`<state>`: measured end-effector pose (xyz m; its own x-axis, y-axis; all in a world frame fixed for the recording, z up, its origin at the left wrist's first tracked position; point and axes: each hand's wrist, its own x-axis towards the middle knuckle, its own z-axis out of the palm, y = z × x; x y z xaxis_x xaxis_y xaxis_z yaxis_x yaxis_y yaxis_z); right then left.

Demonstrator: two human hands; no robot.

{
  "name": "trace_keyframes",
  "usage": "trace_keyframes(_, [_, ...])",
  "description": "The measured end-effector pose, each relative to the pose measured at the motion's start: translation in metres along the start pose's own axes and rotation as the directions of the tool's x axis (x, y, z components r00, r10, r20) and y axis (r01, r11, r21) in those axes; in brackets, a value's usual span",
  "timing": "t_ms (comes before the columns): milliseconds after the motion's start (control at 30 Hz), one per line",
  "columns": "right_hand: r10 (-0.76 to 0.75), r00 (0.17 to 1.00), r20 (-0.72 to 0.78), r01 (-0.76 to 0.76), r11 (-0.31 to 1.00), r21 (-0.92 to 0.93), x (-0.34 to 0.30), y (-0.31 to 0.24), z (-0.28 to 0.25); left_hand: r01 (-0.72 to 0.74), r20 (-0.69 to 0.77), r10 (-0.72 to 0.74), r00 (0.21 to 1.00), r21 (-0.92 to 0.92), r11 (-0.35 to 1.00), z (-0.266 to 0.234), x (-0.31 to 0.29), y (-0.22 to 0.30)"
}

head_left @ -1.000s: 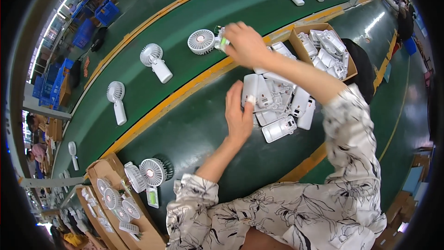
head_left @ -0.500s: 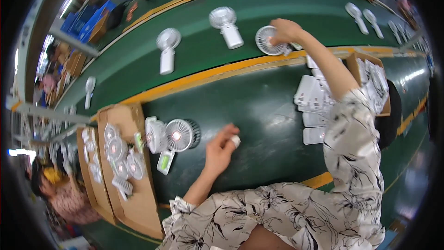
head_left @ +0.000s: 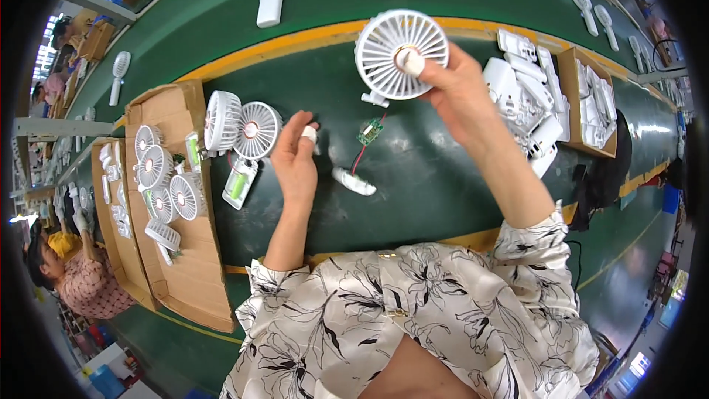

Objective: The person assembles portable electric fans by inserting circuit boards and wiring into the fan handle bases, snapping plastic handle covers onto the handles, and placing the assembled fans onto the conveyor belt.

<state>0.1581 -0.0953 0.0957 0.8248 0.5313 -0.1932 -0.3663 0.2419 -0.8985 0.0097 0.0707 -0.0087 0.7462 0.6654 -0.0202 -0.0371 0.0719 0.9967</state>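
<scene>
My right hand (head_left: 454,92) grips a white fan head (head_left: 402,54) by its round cage, the thumb with a white finger cover pressed on its centre. Below the fan head, a small green circuit board (head_left: 369,131) hangs on a red wire, which runs on to a white handle part (head_left: 354,182). Nothing shows in my left hand (head_left: 295,166); its fingers are loosely bent and apart, with a white cover on one digit. Beside it, two fan heads (head_left: 258,130) rest on the dark green table, near an opened handle (head_left: 240,182) with a green battery.
A cardboard tray (head_left: 196,266) at the left holds several fan heads. White handle shells (head_left: 509,85) lie heaped at the right beside a cardboard box (head_left: 605,144) of white parts. Beyond the yellow edge, handheld fans (head_left: 271,4) lie on a green belt. Another person (head_left: 92,281) sits far left.
My right hand has lifted the fan head off the belt and brought it over the table, its board and handle part trailing. My left hand is now closer to the two fan heads. The view has shifted.
</scene>
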Motion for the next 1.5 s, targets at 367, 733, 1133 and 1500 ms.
trace_keyframes(367, [0.085,0.986,-0.141,-0.076,0.995,0.066,-0.026,0.068,-0.054,-0.439,0.394,0.240,0.887,0.560,0.702,0.008,-0.053,0.023])
trace_keyframes(733, [-0.051,0.981,-0.188,0.054,0.998,0.013,-0.021,0.069,-0.059,-0.540,0.521,0.185,0.834,0.696,0.474,0.048,-0.055,0.020])
trace_keyframes(1133, [0.162,0.941,0.298,-0.302,0.800,0.518,-0.038,0.060,-0.027,0.675,0.463,-0.516,0.721,-0.302,0.673,0.024,-0.052,0.018])
trace_keyframes(1500, [0.326,0.880,0.346,-0.429,0.857,0.285,-0.051,0.071,-0.043,0.740,0.502,-0.548,0.669,-0.391,0.547,0.031,-0.049,0.027])
